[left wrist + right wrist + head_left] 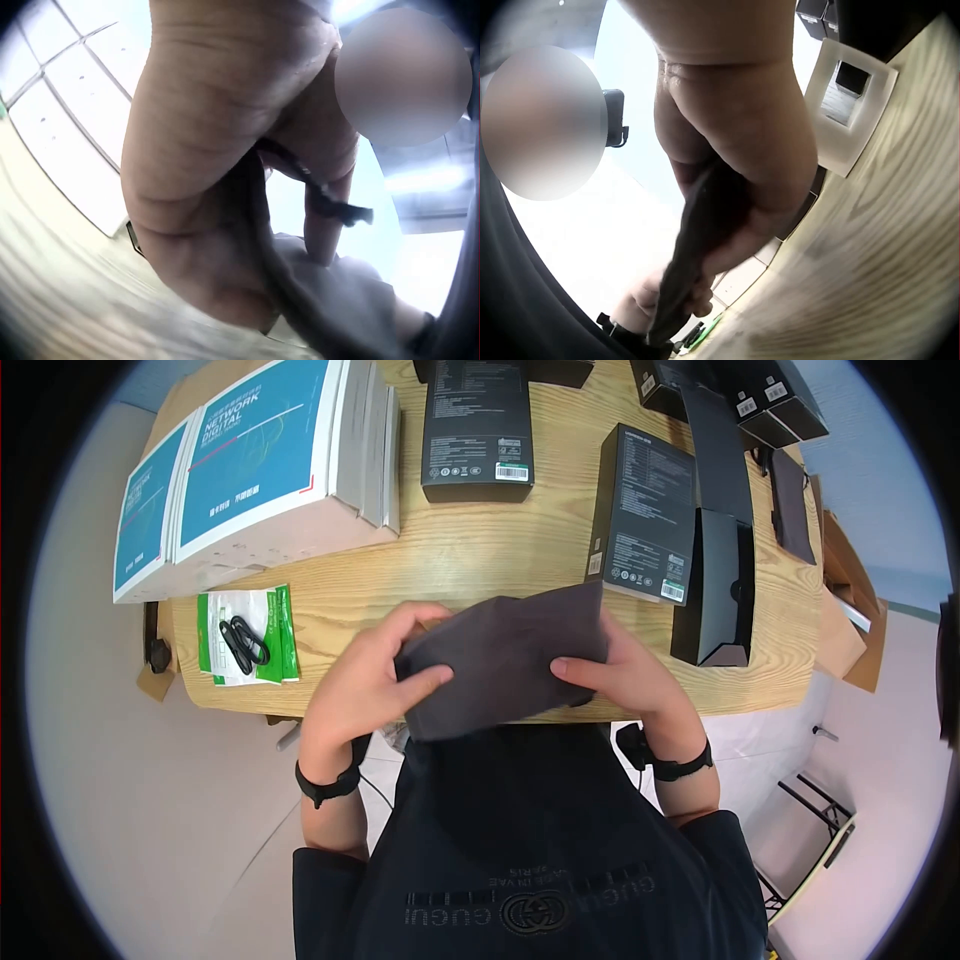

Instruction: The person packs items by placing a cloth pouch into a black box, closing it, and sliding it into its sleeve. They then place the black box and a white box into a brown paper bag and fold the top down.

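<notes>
A flat, dark grey soft pouch [500,660] is held up between both hands, over the table's front edge and close to the person's shirt. My left hand [365,675] grips its left end, thumb on the near face and fingers behind. My right hand [625,665] pinches its right end in the same manner. From the left wrist view, a short dark cord [322,199] dangles beside the left hand's fingers. Seen edge-on in the right wrist view, the pouch [697,232] runs down from the right hand [735,150] towards the left one.
Large white-and-blue boxes [255,450] stand at the left, behind green-and-white packets [285,635] with a coiled black cable [243,643]. Black boxes [478,435] [645,510] stand farther back. An open black box [715,590] and another dark pouch [790,510] lie at the right.
</notes>
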`<control>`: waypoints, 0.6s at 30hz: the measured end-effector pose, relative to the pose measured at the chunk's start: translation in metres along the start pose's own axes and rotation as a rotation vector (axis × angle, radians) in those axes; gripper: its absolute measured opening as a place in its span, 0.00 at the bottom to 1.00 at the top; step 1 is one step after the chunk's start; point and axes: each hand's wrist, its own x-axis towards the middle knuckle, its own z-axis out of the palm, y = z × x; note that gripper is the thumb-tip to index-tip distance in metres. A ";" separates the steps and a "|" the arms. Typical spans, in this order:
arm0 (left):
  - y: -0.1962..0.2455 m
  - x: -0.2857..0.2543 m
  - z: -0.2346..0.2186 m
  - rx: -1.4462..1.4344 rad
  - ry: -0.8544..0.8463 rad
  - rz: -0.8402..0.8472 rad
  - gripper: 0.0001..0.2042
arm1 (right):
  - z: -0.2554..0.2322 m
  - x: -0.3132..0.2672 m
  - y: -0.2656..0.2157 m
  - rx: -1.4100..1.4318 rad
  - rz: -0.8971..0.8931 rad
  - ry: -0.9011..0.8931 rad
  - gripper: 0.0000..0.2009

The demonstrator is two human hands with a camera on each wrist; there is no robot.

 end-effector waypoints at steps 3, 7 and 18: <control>0.008 -0.002 0.003 0.521 0.257 0.124 0.27 | -0.007 -0.012 -0.002 -0.165 0.227 -0.070 0.36; 0.004 -0.010 0.019 0.843 0.498 0.463 0.24 | -0.005 -0.038 -0.011 -0.383 0.305 0.055 0.36; -0.028 -0.016 0.064 0.849 0.080 0.529 0.18 | -0.004 0.014 -0.011 -1.343 -0.569 -0.146 0.26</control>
